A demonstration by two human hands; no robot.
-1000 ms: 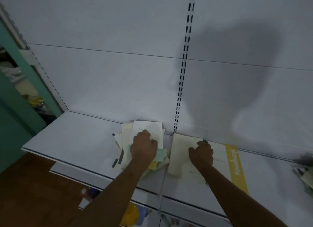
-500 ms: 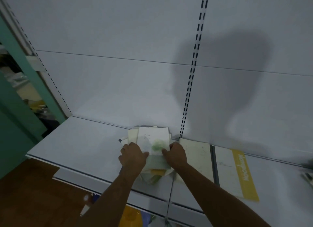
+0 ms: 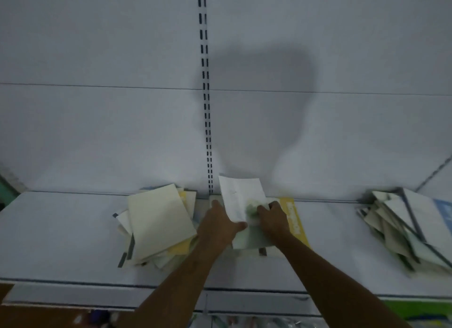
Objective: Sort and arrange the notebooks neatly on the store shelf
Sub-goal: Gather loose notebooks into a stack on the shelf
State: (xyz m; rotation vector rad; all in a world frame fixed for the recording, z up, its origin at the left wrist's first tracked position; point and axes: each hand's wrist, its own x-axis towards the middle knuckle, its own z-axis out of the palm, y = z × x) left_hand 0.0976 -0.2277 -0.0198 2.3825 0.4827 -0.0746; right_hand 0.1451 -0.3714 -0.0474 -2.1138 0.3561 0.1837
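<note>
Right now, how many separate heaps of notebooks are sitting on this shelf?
3. A messy left pile, a middle stack under both hands by the slotted upright, and a fanned right pile at the frame edge. More may lie out of view.

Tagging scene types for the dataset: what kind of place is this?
Most likely a shop aisle: a white metal shelf with a slotted upright on the back panel, loose piles of notebooks lying on it, and more goods, blurred, on the tier below.
</note>
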